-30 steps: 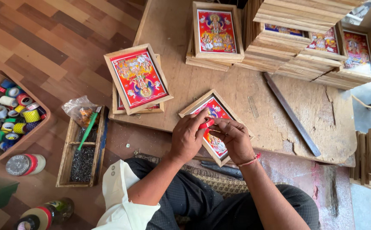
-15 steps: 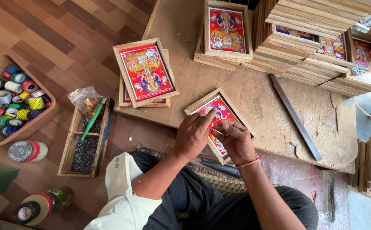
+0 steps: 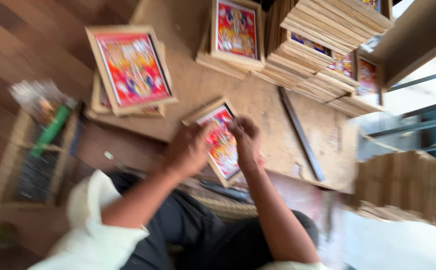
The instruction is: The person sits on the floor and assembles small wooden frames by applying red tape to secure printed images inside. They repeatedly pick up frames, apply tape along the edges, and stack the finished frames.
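Observation:
The view is blurred by motion. A small wood-framed picture [image 3: 222, 146] with a red and multicoloured print lies tilted at the near edge of the wooden table [image 3: 278, 120]. My left hand [image 3: 190, 150] presses on its left side with curled fingers. My right hand [image 3: 245, 136] grips its upper right part. The two hands nearly touch over the print and hide much of it.
A stack of like framed pictures [image 3: 130, 70] sits to the left, another framed picture [image 3: 236, 30] at the back, and piles of wooden frames [image 3: 328, 50] at the back right. A dark flat bar [image 3: 300, 132] lies on the table. A wooden box [image 3: 28, 160] stands on the floor at left.
The camera has swung and the view is now blurred; the tray of tape rolls has left view. Both hands stay on the same framed picture, which has hardly moved.

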The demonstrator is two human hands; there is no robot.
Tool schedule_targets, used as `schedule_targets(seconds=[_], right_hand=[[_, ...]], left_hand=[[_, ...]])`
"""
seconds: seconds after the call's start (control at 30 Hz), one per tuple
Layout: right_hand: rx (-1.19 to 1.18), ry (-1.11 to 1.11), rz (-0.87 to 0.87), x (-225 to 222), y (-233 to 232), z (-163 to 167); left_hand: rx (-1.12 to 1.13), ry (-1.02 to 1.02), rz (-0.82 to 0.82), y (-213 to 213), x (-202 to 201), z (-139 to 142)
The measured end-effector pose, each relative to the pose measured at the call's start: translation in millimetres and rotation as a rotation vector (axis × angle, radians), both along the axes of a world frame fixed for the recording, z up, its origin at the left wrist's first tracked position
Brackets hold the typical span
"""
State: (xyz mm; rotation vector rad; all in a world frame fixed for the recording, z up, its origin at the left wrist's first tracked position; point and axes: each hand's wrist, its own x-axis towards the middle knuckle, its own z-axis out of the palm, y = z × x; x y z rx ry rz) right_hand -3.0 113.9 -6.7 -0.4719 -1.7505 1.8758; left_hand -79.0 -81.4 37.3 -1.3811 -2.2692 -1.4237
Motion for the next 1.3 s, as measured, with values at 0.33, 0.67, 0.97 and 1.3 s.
schedule_targets(seconds=[0.33, 0.67, 0.97, 1.3], right_hand=[[0.673, -0.236, -0.397, -79.1, 5.0, -2.9], [0.737, -0.304, -0.452, -76.0, -2.7, -24.9], [0.726, -0.288, -0.452, -73.6, 2.5, -40.7], [0.829, -0.32, -0.463, -76.0, -6.1, -31.1]], left_hand=[[-0.45, 0.076, -0.075, -23.9, -59.3, -23.2], [-0.618, 0.051, -0.048, -12.2, -67.3, -43.0], [-0.706, 0.029, -0.048, -6.6, -68.0, -50.2], [-0.699, 0.036, -0.039, -0.1, -71.1, -60.2]])
